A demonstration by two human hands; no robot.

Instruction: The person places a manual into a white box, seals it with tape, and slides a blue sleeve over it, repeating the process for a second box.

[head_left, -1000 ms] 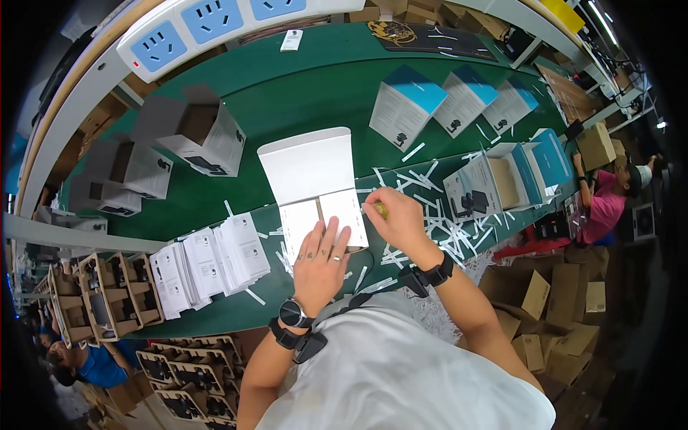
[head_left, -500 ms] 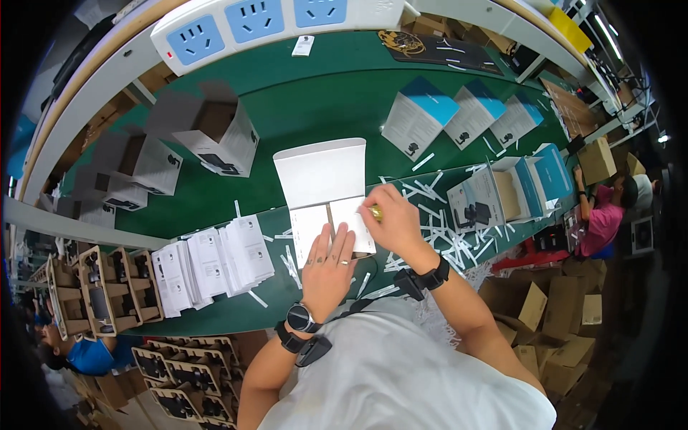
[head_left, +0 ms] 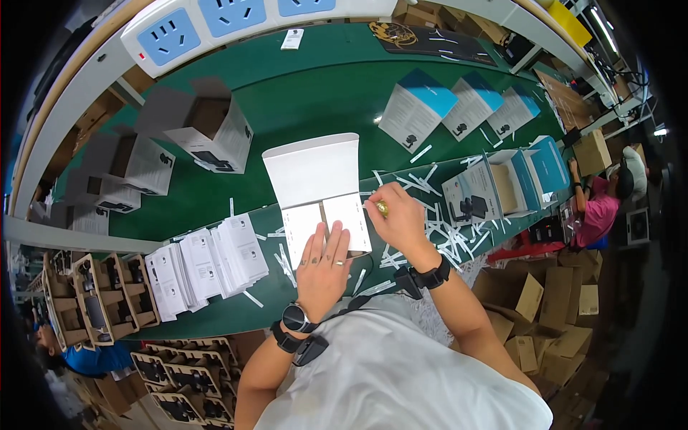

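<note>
In front of me on the green bench lies a white carton (head_left: 313, 172) with its lid flap folded back and two inner flaps brought nearly together. A narrow brown gap runs between those flaps. My left hand (head_left: 324, 269) rests flat on their near part, fingers stretched out. Beside the carton's right edge, my right hand (head_left: 401, 218) is closed in a pinch. A small shiny gold-coloured object (head_left: 382, 208) shows between its fingers; its exact kind is unclear. The right fingertips are close to the carton's edge.
White paper strips (head_left: 451, 240) litter the bench on the right. An open blue-and-white box (head_left: 469, 197) and several closed ones (head_left: 412, 118) stand beyond. Stacked white leaflets (head_left: 204, 261), open boxes (head_left: 215, 140) and brown cardboard trays (head_left: 100, 297) are left. A power strip (head_left: 193, 32) spans the top.
My right hand has moved slightly right, away from the carton's top to just beside its edge. My left hand stays flat on the flaps. The whole view has shifted a little.
</note>
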